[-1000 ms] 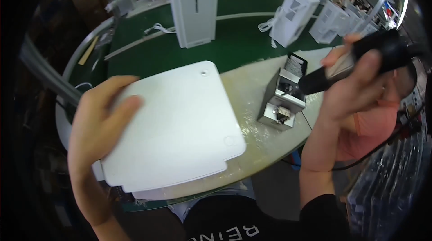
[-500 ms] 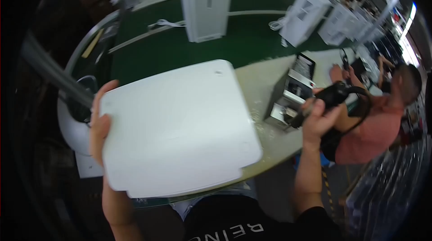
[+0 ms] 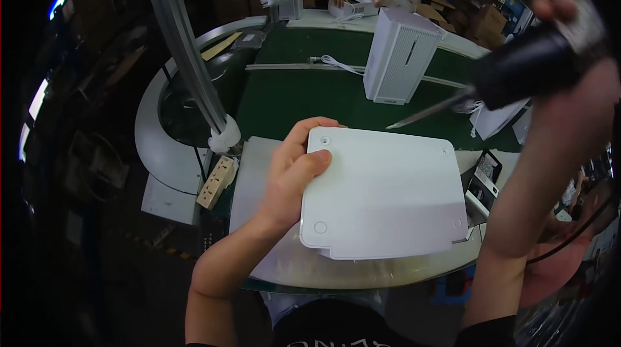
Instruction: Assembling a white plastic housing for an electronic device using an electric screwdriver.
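In the head view, the left hand point(image 3: 289, 179) grips the left edge of a flat white plastic panel with rounded corners point(image 3: 383, 195), thumb on top, holding it over the pale workbench point(image 3: 259, 172). The right hand point(image 3: 569, 81) is raised at upper right, closed around a black power screwdriver point(image 3: 511, 75) whose bit points toward the panel. A white upright appliance point(image 3: 399, 55) stands on the green conveyor point(image 3: 304, 98) beyond.

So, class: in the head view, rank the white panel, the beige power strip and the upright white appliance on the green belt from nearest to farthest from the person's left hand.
1. White panel: held at its left edge by the left hand.
2. Beige power strip: to the hand's left, at the table edge.
3. Upright white appliance: beyond, up right on the green belt.
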`<action>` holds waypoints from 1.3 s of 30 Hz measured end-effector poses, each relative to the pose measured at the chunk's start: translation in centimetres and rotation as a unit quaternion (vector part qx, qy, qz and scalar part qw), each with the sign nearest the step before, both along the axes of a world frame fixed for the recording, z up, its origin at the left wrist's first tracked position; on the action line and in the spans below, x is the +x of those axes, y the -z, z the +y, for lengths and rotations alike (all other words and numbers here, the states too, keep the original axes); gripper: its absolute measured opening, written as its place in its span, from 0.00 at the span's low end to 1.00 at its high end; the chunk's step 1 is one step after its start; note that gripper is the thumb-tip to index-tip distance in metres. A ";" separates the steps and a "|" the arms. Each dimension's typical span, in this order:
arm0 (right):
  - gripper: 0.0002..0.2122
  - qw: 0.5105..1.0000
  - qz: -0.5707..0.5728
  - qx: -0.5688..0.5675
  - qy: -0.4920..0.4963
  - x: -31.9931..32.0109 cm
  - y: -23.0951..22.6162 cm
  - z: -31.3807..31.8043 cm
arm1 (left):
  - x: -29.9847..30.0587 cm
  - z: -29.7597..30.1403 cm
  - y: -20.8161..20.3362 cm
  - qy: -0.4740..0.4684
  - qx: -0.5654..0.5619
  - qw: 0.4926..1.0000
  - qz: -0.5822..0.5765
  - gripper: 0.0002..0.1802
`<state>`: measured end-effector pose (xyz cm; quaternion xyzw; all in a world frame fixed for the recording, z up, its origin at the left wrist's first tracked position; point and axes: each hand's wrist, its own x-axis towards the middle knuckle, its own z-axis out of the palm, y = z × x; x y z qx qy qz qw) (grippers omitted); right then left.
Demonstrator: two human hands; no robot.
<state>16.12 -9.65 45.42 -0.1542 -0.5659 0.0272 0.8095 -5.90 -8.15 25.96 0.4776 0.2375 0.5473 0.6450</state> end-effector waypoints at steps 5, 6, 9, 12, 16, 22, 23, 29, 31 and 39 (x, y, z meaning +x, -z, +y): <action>0.24 0.998 -0.018 -0.029 -0.043 -11.2 1.3 1.3 | -0.4 0.3 0.9 0.007 -0.011 1.000 -0.008 0.22; 0.23 0.998 -0.021 -0.037 -0.052 -11.7 1.5 1.5 | -0.4 0.3 1.0 0.000 -0.008 1.000 -0.014 0.21; 0.20 0.995 -0.032 -0.059 -0.069 -12.4 2.0 2.0 | -0.1 0.5 1.0 0.004 0.001 1.000 -0.014 0.21; 0.18 0.991 -0.009 -0.119 -0.052 -13.1 2.6 2.3 | -0.4 0.5 0.9 0.008 -0.010 0.999 0.047 0.23; 0.18 0.991 -0.006 -0.122 -0.050 -13.2 2.5 2.6 | -0.4 0.5 0.9 0.007 -0.011 0.999 0.039 0.24; 0.17 0.988 -0.007 -0.140 -0.064 -12.7 2.5 3.0 | -0.1 0.6 1.0 -0.002 -0.015 1.000 -0.005 0.21; 0.17 0.988 -0.018 -0.128 -0.089 -12.5 2.7 3.4 | -0.1 0.7 1.1 0.001 -0.012 1.000 -0.002 0.21; 0.17 0.974 -0.044 -0.131 -0.182 -12.5 3.0 4.3 | -0.1 0.6 0.9 0.010 -0.014 1.000 -0.010 0.21; 0.17 0.969 -0.052 -0.148 -0.189 -12.5 3.0 4.4 | -0.2 0.6 0.9 0.014 -0.019 1.000 -0.015 0.22; 0.17 0.957 -0.056 -0.180 -0.222 -12.9 3.2 4.0 | 0.0 0.2 1.0 -0.005 -0.012 1.000 -0.027 0.22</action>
